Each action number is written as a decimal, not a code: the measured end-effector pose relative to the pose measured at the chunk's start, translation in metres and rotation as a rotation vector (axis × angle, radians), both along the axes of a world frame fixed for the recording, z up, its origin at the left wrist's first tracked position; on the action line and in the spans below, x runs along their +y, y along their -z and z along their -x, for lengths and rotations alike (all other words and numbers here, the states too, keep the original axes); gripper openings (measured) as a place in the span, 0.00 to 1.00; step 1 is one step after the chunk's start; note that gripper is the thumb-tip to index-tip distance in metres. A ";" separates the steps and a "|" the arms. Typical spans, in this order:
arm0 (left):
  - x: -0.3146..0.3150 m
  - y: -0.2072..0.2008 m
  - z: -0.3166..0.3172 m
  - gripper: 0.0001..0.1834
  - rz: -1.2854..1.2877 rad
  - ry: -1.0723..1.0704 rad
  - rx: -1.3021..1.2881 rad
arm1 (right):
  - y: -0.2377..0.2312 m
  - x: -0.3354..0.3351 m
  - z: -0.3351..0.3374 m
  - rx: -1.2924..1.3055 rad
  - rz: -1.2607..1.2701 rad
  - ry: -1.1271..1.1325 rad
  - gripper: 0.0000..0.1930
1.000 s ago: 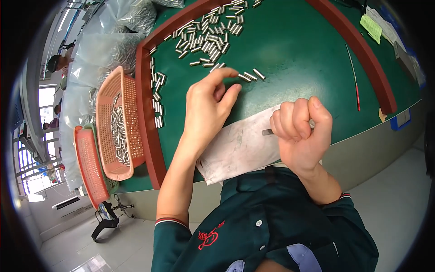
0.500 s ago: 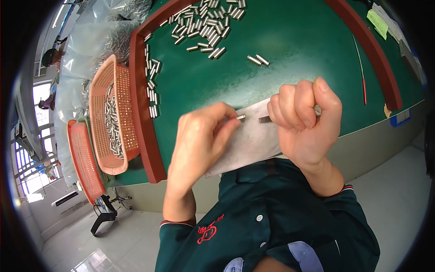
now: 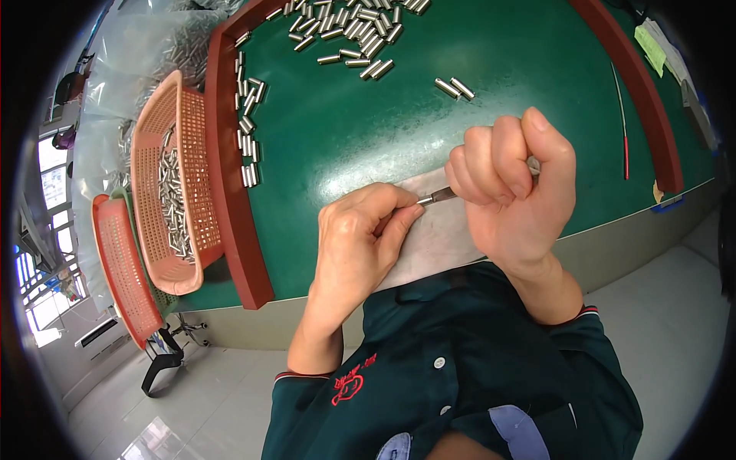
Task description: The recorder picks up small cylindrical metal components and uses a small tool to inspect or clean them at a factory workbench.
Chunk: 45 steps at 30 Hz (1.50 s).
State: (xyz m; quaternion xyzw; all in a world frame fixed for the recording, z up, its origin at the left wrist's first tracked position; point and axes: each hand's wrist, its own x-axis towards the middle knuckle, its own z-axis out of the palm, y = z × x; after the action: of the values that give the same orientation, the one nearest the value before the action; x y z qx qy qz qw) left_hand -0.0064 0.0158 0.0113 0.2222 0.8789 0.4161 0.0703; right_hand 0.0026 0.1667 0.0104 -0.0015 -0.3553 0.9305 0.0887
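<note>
My left hand (image 3: 354, 239) pinches a small shiny metal cylinder (image 3: 423, 201) between thumb and fingertips; most of it is hidden. In a closed fist, my right hand (image 3: 515, 188) grips a tool with a narrow dark tip (image 3: 443, 195); the fingers hide most of it, so its kind is unclear. The tip meets the right end of the cylinder. Under both hands lies a pale grey cloth or sheet (image 3: 437, 245) on the green tabletop (image 3: 345, 123). Two loose metal cylinders (image 3: 455, 88) lie beyond my right hand.
Many metal cylinders (image 3: 356, 31) are heaped at the far side. More line the red-brown left rail (image 3: 234, 207). Left of it stand an orange basket (image 3: 201, 184) of cylinders, a red basket (image 3: 126, 268) and clear bags (image 3: 115, 92). A red-handled thin tool (image 3: 625, 157) lies near the right rail (image 3: 652, 100).
My left hand has moved right, bringing the cylinder against the dark tip; before, a gap lay between them. My right hand stays closed on its tool. The whole view has shifted slightly.
</note>
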 end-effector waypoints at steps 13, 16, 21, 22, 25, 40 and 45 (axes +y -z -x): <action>0.002 0.002 0.000 0.04 -0.018 0.003 0.015 | -0.001 -0.001 0.001 0.008 -0.032 -0.009 0.22; 0.001 0.003 0.001 0.04 -0.006 0.004 -0.001 | -0.003 -0.007 -0.002 -0.008 -0.080 0.023 0.23; 0.000 0.004 0.003 0.04 -0.019 0.014 -0.005 | -0.009 -0.013 -0.002 0.009 -0.271 0.022 0.23; -0.001 0.003 0.003 0.04 -0.008 0.023 0.004 | -0.011 -0.015 -0.002 0.005 -0.333 0.041 0.23; 0.000 0.000 0.001 0.04 -0.006 0.012 0.025 | -0.013 -0.019 -0.006 0.051 -0.384 0.078 0.23; 0.003 0.001 -0.008 0.04 0.038 -0.055 0.049 | -0.016 0.022 -0.015 0.092 0.128 0.244 0.21; -0.007 -0.003 -0.005 0.05 -0.965 -0.032 -0.729 | -0.002 0.031 -0.025 0.040 0.100 0.260 0.22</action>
State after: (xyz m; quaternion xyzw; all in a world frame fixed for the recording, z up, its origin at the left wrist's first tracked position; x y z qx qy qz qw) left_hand -0.0018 0.0084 0.0145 0.0589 0.5134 0.8182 0.2521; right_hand 0.0277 0.1977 0.0125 -0.0333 -0.3033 0.9276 0.2154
